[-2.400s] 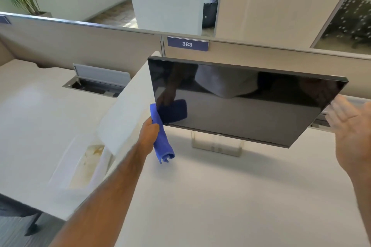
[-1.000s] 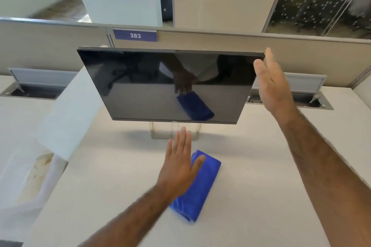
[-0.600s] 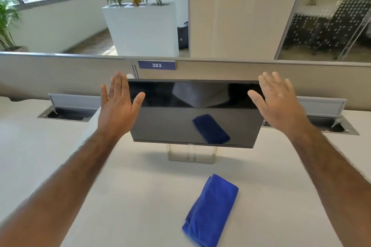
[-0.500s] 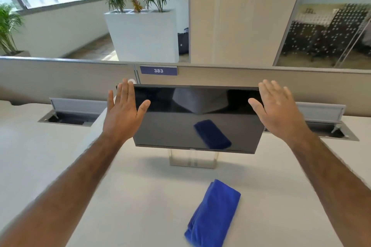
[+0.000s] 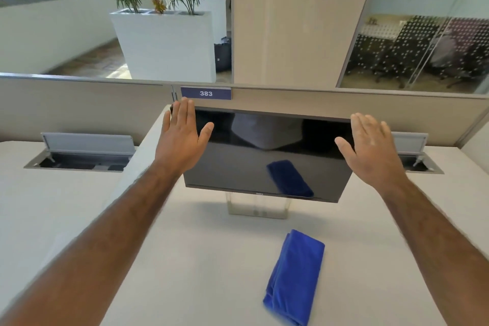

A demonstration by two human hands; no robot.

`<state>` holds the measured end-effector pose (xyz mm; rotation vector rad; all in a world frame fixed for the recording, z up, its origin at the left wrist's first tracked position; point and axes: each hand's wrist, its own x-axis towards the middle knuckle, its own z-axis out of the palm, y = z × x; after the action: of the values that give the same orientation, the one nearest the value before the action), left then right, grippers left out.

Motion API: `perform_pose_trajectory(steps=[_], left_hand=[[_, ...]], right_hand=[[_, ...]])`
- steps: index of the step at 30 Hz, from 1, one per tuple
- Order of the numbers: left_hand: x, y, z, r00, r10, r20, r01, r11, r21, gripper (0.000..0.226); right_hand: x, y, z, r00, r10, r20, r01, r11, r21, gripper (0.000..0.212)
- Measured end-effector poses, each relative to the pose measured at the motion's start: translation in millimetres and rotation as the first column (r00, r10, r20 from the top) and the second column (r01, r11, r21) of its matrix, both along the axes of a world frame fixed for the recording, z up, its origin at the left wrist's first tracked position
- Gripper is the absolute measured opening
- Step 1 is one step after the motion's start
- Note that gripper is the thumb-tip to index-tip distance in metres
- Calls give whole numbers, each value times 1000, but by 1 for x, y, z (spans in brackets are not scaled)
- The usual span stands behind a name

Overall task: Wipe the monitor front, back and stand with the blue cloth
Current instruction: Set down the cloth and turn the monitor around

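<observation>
One blue cloth [image 5: 295,276] lies nearest me, folded on the bench [image 5: 198,259], long axis running near to far, right of centre and so closer to my right arm. Beyond it the stand [image 5: 258,208] sits under the monitor [image 5: 264,156]. Farthest out, my left grip [image 5: 180,145] and right grip [image 5: 370,153] flank the screen's side edges, fingers straight and spread, holding nothing; the cloth lies well back from both, so I judge the right one should fetch it.

Both flat hands flank the monitor [image 5: 264,156]; blue cloth [image 5: 295,275] lies on desk [image 5: 198,259].
</observation>
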<state>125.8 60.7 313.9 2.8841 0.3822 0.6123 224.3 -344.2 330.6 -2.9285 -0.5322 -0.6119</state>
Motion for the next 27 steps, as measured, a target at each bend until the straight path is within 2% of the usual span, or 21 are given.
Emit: perform_pose_trajectory(steps=[5,11,20,24,27], left_hand=[[19,21,4,993,-87,-75,82,994,-67,81],[49,42,17,969,-197,-147,176,974,-142,72],[85,53,51,886,-282,-368,250,959,-133,75],[93,45,60,889,-286,-358,234,955,-182,82],[95,42,53,903,-306,-303,263,949,-175,93]], right_hand=[[-37,10,1,998,-60,20,60,998,-23,70],[-90,27,2,989,-131,61,135,989,-61,77],[-157,68,1,963,-263,64,270,950,-155,90],[-172,73,3,961,-277,28,278,949,-152,89],[-175,66,8,954,-290,-72,288,957,-35,90]])
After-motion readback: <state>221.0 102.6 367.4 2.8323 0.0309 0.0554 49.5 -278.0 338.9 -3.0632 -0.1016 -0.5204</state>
